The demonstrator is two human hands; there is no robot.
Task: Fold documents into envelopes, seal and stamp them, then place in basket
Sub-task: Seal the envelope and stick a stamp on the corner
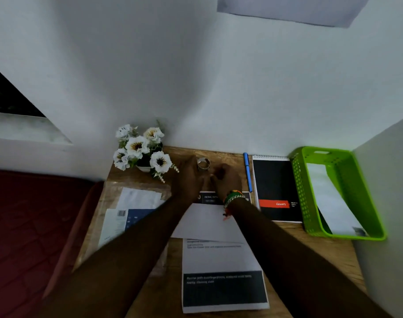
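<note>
Both hands meet at the back of the wooden desk (329,253). My left hand (188,176) rests against the left side of a clear tape roll (203,163) and seems to hold it. My right hand (226,179), with a beaded bracelet on the wrist, is curled just right of the roll; motion blur hides what it pinches. Under my forearms lies a white envelope (207,222), and a printed document (223,271) with a dark band lies in front of it. At the right stands a green basket (299,187) with a white envelope (331,200) inside.
A pot of white flowers (140,150) stands at the back left. A blue pen (247,172) and a black spiral notepad (274,189) lie between my hands and the basket. More papers in a plastic sleeve (136,203) lie left. A red mattress (35,226) borders the desk.
</note>
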